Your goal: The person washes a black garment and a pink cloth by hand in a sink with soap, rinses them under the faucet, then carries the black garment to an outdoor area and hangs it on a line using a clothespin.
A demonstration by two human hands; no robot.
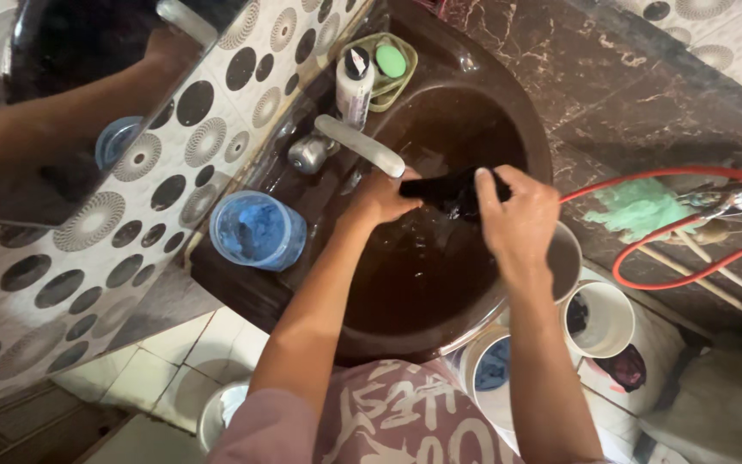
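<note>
A blue tub (258,230) sits on the left by the tap (359,144), and the left hand (380,198) and right hand (517,215) hold a black cloth (450,193) over the brown sink (440,283). It looks like the washing step, so the next move needs a firm squeeze or rub. Both hands are closed tight, pinching the cloth's two ends.
</note>
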